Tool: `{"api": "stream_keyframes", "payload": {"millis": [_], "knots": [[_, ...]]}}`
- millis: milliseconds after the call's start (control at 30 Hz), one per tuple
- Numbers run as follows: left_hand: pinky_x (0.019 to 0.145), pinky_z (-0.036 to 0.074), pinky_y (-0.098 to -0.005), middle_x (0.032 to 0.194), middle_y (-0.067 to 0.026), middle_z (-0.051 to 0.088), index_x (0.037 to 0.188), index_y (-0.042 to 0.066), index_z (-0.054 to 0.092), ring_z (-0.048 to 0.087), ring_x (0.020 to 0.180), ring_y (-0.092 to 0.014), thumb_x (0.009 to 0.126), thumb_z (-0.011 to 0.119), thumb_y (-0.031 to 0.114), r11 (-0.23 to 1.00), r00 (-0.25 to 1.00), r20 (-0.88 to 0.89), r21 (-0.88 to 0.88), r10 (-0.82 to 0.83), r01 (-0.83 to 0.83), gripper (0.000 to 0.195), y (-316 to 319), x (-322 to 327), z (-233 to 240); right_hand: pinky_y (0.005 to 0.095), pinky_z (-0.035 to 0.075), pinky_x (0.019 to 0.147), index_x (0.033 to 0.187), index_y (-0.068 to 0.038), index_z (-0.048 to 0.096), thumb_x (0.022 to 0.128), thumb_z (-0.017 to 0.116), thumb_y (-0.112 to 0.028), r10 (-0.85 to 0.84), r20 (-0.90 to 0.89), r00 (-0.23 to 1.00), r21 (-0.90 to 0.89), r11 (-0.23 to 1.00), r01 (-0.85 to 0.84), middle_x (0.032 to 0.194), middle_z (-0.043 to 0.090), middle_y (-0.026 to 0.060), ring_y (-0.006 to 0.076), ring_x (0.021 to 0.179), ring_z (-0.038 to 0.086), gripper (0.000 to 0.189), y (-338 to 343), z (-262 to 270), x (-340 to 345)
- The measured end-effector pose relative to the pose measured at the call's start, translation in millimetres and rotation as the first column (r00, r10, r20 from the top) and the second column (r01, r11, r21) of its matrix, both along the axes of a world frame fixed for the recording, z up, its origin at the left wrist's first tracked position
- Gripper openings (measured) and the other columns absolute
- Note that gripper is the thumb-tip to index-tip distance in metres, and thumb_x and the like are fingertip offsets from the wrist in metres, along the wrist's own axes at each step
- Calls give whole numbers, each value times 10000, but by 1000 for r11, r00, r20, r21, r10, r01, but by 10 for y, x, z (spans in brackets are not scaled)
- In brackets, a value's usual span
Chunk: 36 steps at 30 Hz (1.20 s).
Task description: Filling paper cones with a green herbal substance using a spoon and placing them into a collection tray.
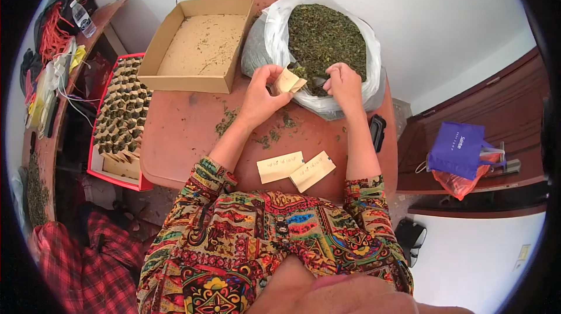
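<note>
My left hand [264,97] grips a small tan paper packet [289,82] at the near left edge of a white plastic bag [277,24]. The packet's mouth is spread, with dried green leaves at it. Dried leaf material [326,33] fills the bag. Over its near part, my right hand [346,86] is closed on what looks like a metal scoop [319,80], its bowl partly in the leaves beside the packet. Two flat paper packets [280,167] [312,171] bearing print overlap slightly on the reddish table [184,138] in front of me.
A cardboard tray [186,82] with leaf crumbs sits at the table's back left. Left of it, a red box [93,162] holds rows of filled packets. A black object [377,133] lies at the table's right edge. Another person's plaid-clothed legs [96,257] are at lower left.
</note>
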<state>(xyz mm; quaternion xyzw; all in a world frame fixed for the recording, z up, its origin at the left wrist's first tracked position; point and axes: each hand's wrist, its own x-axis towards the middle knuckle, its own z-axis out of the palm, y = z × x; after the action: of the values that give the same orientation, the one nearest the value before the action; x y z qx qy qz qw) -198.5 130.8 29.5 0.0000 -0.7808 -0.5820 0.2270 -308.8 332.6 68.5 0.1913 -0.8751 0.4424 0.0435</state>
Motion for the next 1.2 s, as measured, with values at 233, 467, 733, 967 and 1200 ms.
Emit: {"api": "stream_keyframes", "payload": {"millis": [233,467,733,967,1200], "knots": [[937,467,-331,1133,-84,532,1183,42,557,563,1034,-197,740,793,117,998,999,-42,48,-35,37,507,-19,24,-51,234,426,489,990,-34,662,999,456,-184,-57,114,992,-212,974,80,657,669,41,75,511,551,255,61,142,0],[941,468,-328,1140,-93,534,1183,32,557,570,1050,-206,734,796,111,1000,998,-58,21,6,-4,515,-12,32,-28,190,375,471,1009,-50,655,1026,476,-197,102,224,969,-498,867,24,689,650,36,53,554,537,232,81,632,295],[965,450,-327,1177,-60,556,1235,34,527,554,1087,-175,749,802,103,998,1000,-15,54,-22,23,562,-1,29,-42,276,475,555,1059,-33,675,991,526,-82,230,-442,867,25,969,-245,659,640,68,97,605,620,171,-225,563,761],[983,455,-340,1169,-61,574,1239,42,524,564,1088,-177,755,805,107,1000,1000,-23,31,-5,6,563,-22,48,-94,259,495,594,1095,-37,683,990,532,-82,311,-496,811,62,944,-324,703,662,61,113,626,636,189,-195,507,772],[982,461,-336,1160,-62,571,1218,46,545,566,1109,-177,764,788,143,991,995,-95,127,-21,33,525,-133,190,-110,207,430,612,1174,-25,656,1051,495,-177,-16,-272,962,-393,914,-96,752,639,5,55,661,530,253,14,277,696]]}}
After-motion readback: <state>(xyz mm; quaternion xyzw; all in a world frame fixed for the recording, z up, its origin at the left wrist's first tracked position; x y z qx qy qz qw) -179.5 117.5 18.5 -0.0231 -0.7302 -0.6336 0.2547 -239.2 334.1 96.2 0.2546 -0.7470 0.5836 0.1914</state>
